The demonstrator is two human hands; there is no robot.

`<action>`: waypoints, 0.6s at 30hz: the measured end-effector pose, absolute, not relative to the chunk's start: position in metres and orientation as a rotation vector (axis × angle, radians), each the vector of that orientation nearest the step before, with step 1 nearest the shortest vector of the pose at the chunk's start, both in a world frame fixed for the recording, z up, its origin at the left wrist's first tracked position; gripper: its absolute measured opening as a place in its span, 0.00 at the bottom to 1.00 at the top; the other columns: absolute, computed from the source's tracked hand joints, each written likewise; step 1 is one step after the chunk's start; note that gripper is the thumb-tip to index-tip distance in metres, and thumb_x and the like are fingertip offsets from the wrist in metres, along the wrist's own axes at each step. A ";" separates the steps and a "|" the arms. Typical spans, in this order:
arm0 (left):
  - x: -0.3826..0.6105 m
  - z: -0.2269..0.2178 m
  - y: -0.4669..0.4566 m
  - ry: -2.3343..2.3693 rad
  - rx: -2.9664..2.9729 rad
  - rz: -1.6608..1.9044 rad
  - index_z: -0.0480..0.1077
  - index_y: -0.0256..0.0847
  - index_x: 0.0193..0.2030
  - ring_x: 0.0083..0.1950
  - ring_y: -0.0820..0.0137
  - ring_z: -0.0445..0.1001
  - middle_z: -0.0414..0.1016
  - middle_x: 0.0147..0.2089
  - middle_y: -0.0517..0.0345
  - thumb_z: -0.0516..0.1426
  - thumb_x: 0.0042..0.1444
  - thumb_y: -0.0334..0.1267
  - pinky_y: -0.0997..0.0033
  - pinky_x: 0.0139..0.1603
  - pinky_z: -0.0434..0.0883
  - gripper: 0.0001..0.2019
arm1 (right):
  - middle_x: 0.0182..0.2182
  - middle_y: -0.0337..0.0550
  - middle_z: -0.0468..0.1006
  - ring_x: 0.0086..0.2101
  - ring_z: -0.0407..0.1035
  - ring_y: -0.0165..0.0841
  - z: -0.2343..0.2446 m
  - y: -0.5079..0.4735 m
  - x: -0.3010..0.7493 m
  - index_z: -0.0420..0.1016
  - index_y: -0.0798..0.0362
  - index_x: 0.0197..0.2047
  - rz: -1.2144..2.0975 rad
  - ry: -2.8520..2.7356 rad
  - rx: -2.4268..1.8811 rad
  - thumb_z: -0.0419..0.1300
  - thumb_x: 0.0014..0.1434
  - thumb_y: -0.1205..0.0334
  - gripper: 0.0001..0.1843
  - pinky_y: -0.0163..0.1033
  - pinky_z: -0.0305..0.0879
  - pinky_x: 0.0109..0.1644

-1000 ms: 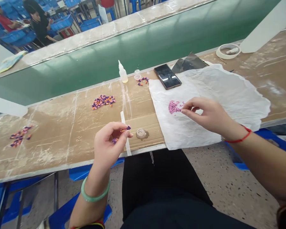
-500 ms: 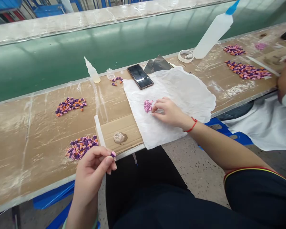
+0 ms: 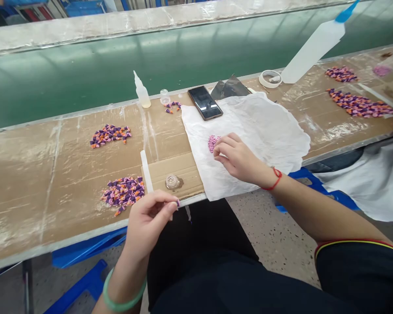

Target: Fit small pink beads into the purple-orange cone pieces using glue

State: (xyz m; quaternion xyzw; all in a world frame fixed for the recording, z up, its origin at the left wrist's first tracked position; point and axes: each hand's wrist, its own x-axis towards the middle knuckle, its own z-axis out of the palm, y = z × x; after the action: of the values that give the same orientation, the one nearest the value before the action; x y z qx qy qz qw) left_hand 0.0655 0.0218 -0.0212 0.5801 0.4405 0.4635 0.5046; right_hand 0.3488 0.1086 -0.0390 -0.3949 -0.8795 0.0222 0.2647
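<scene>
"Fingers?"
"On my feed, left hand (image 3: 149,218) pinching a purple piece (image 3: 178,203), left of the white cloth (image 3: 265,126); right hand (image 3: 237,159) curled (opening and grip, I can't tell) across its pink beads (image 3: 212,143)."
"Around?"
"Phone (image 3: 205,103) on the cloth's far-left corner; dish (image 3: 172,182) leftward."
"Piece's axis?"
"Fingertips cover it; can't tell."

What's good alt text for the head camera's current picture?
A person's left hand pinches a purple piece; the right hand is at pink bits on a white sheet. Colourful piles lie left of the sheet, a phone beyond the bits.
</scene>
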 end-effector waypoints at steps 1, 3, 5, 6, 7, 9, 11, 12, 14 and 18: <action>0.071 -0.018 0.025 1.059 1.442 1.114 0.79 0.42 0.33 0.24 0.77 0.70 0.77 0.27 0.61 0.63 0.59 0.34 0.80 0.25 0.69 0.04 | 0.37 0.48 0.73 0.41 0.63 0.40 -0.032 0.102 0.345 0.64 0.52 0.36 0.057 -2.354 -0.995 0.53 0.66 0.72 0.07 0.48 0.65 0.48; 0.085 -0.010 0.030 1.045 1.516 1.103 0.79 0.41 0.32 0.24 0.77 0.70 0.77 0.27 0.60 0.62 0.58 0.33 0.79 0.25 0.67 0.04 | 0.37 0.46 0.72 0.41 0.63 0.39 -0.015 0.087 0.337 0.63 0.51 0.38 0.054 -2.329 -0.881 0.55 0.66 0.72 0.07 0.48 0.65 0.48; 0.098 -0.002 0.035 1.017 1.572 1.089 0.78 0.39 0.31 0.25 0.76 0.70 0.77 0.27 0.59 0.62 0.58 0.33 0.78 0.26 0.66 0.05 | 0.37 0.45 0.72 0.41 0.63 0.38 0.001 0.073 0.330 0.63 0.51 0.39 0.057 -2.335 -0.802 0.56 0.66 0.72 0.07 0.47 0.65 0.47; 0.103 0.002 0.036 1.001 1.592 1.080 0.78 0.39 0.31 0.26 0.75 0.70 0.77 0.27 0.58 0.62 0.58 0.33 0.78 0.26 0.66 0.05 | 0.37 0.45 0.71 0.40 0.63 0.37 0.007 0.068 0.326 0.63 0.51 0.39 0.060 -2.342 -0.774 0.56 0.66 0.72 0.07 0.46 0.65 0.46; 0.108 0.005 0.037 0.988 1.609 1.074 0.78 0.38 0.31 0.26 0.75 0.69 0.76 0.26 0.58 0.62 0.58 0.33 0.77 0.26 0.65 0.05 | 0.37 0.45 0.71 0.41 0.63 0.37 0.013 0.063 0.324 0.63 0.51 0.39 0.066 -2.350 -0.754 0.56 0.66 0.72 0.07 0.46 0.65 0.46; 0.114 0.010 0.037 0.970 1.633 1.074 0.78 0.38 0.31 0.25 0.75 0.68 0.76 0.26 0.58 0.61 0.58 0.33 0.77 0.26 0.65 0.05 | 0.37 0.45 0.71 0.41 0.63 0.37 0.022 0.055 0.320 0.63 0.51 0.39 0.088 -2.367 -0.731 0.55 0.66 0.73 0.07 0.46 0.65 0.46; 0.117 0.012 0.035 0.958 1.636 1.075 0.78 0.37 0.32 0.25 0.75 0.68 0.76 0.26 0.58 0.61 0.58 0.33 0.76 0.25 0.64 0.06 | 0.37 0.45 0.71 0.41 0.62 0.37 0.027 0.051 0.318 0.63 0.51 0.39 0.110 -2.380 -0.715 0.54 0.67 0.72 0.07 0.46 0.65 0.46; 0.117 0.012 0.034 0.953 1.631 1.074 0.78 0.37 0.32 0.25 0.75 0.68 0.75 0.26 0.58 0.61 0.58 0.34 0.76 0.25 0.64 0.06 | 0.37 0.46 0.71 0.41 0.62 0.37 0.029 0.050 0.317 0.63 0.51 0.39 0.117 -2.384 -0.705 0.54 0.67 0.72 0.07 0.46 0.66 0.45; 0.117 0.012 0.032 0.949 1.614 1.064 0.77 0.37 0.31 0.26 0.75 0.68 0.75 0.26 0.57 0.61 0.59 0.34 0.76 0.25 0.64 0.06 | 0.37 0.46 0.72 0.40 0.62 0.37 0.030 0.047 0.317 0.63 0.51 0.39 0.115 -2.388 -0.688 0.53 0.67 0.72 0.07 0.46 0.66 0.45; 0.119 0.011 0.028 0.967 1.568 1.061 0.76 0.36 0.30 0.26 0.75 0.68 0.75 0.26 0.57 0.60 0.58 0.35 0.76 0.25 0.64 0.07 | 0.37 0.45 0.73 0.39 0.63 0.36 0.030 0.043 0.314 0.64 0.51 0.39 0.075 -2.389 -0.693 0.53 0.67 0.73 0.07 0.46 0.66 0.44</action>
State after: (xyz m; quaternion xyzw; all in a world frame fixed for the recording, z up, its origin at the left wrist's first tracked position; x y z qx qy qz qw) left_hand 0.1191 0.0276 0.0109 0.6445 0.3974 0.4360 0.4864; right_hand 0.3138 0.0432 0.0297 -0.2637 -0.9092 0.0287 0.3210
